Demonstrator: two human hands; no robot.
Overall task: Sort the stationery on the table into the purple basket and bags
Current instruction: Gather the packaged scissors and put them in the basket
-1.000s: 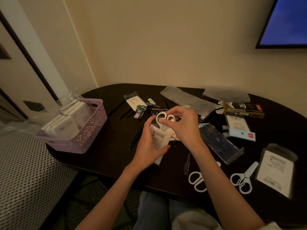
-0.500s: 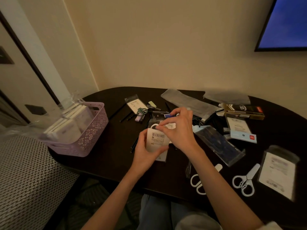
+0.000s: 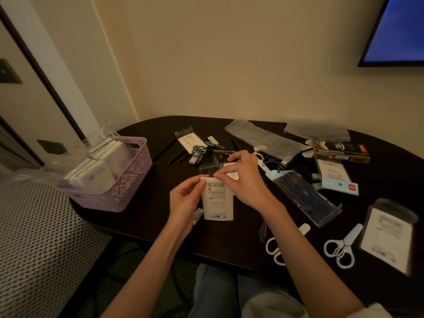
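Over on the left, the purple basket [image 3: 128, 180] is sitting at the left end of the counter [image 3: 142, 216], already packed with flat white packs and well apart from the hands.

Moving right, the left hand [image 3: 183, 200] is pinching the top left corner of a small white bag [image 3: 218, 198] with a barcode on it, fingers curled against its edge. The bag is lying in the middle of the counter with its long axis running near to far, its open mouth at the far end. The right hand [image 3: 245, 180] is pinching the bag's top edge and the clear flap there, its fingertips right at the mouth. Both hands are touching the bag, one on each side of its upper end, so neither is really the nearer; I judge that the closing of the flap turns on that far end staying between them.

Further right, two white scissors [image 3: 341, 246] are lying loose near the counter's near edge, close to the right forearm, with another labelled bag [image 3: 387, 235] beside them.
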